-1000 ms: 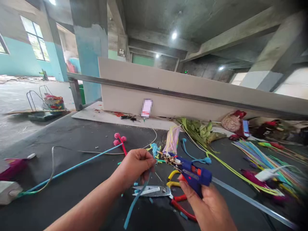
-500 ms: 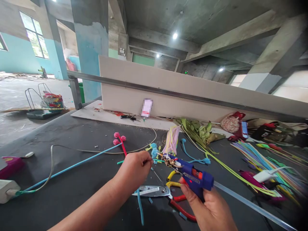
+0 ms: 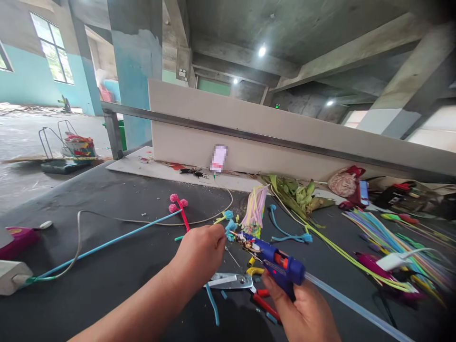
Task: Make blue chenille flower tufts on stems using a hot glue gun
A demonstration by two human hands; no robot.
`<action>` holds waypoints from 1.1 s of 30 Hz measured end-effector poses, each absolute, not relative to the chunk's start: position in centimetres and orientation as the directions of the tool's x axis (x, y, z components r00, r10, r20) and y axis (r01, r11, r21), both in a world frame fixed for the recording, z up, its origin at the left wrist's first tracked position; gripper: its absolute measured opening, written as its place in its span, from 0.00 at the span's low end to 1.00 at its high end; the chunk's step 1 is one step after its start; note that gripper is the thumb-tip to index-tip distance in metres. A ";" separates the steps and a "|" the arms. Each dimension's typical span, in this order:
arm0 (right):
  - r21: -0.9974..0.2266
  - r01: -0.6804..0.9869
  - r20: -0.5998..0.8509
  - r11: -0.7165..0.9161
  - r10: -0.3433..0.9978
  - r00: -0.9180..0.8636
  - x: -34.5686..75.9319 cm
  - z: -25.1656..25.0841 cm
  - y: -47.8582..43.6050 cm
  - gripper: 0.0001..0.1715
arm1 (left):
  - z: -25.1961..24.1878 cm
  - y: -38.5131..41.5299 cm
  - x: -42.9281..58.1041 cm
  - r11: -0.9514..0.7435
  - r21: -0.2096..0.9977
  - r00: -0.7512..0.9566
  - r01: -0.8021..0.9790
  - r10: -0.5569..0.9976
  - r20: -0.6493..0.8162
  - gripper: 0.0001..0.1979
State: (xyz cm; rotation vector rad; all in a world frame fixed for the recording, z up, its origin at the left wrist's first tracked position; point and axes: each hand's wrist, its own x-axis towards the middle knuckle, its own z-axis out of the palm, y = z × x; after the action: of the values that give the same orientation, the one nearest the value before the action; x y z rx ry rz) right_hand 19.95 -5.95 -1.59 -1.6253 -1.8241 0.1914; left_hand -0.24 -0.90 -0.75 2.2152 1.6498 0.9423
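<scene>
Head view: left hand (image 3: 200,251) pinches blue stem (image 3: 213,306), right hand (image 3: 304,306) grips glue gun (image 3: 280,265); apparently gluing, next calling for steady aim.

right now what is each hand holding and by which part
Right hand: glue gun, by its handle. Left hand: blue stem, exact grip spot hidden.

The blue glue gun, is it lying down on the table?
No, the right hand is holding the blue glue gun up in the air.
</scene>
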 end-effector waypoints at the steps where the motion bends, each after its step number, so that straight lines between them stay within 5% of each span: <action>1: -0.519 0.827 0.379 0.217 0.926 -0.005 20.0 -1.7 -6.0 0.24 | -0.8 -0.9 -0.3 -0.347 0.502 0.171 0.793 0.916 0.363 0.12; 10: -0.467 0.860 0.411 0.206 0.911 0.005 20.6 -1.8 -5.9 0.24 | -0.4 -1.4 -0.2 -0.375 0.250 0.308 0.893 0.913 0.269 0.08; 22: -0.484 0.862 0.293 0.149 0.956 -0.001 20.9 -1.9 -6.1 0.21 | -1.1 -1.8 0.2 -0.433 0.224 0.368 0.873 0.887 0.278 0.10; 25: -0.599 0.791 0.288 0.126 0.956 0.065 21.1 -1.6 -6.5 0.24 | -1.2 -1.4 0.1 -0.417 0.344 0.317 0.841 0.896 0.313 0.09; 27: -0.702 0.707 0.255 0.089 0.958 0.133 21.6 -1.0 -6.6 0.26 | -1.1 -0.9 0.1 -0.410 0.544 0.263 0.732 0.907 0.330 0.10; 30: -0.844 0.537 0.140 0.012 0.970 0.199 22.6 -0.2 -6.6 0.25 | -0.8 -0.2 0.1 -0.268 0.884 0.194 0.384 0.959 0.206 0.10; 33: -0.962 0.274 0.011 -0.024 0.992 0.127 24.1 0.2 -6.3 0.21 | -0.6 0.0 -0.2 -0.008 1.000 0.277 0.001 0.961 0.008 0.11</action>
State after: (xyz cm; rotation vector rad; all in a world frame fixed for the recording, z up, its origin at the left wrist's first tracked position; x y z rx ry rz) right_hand 24.13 -6.31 0.23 -1.4725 -1.3074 0.9734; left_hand -0.18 0.03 -0.58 1.3363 0.9978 1.0047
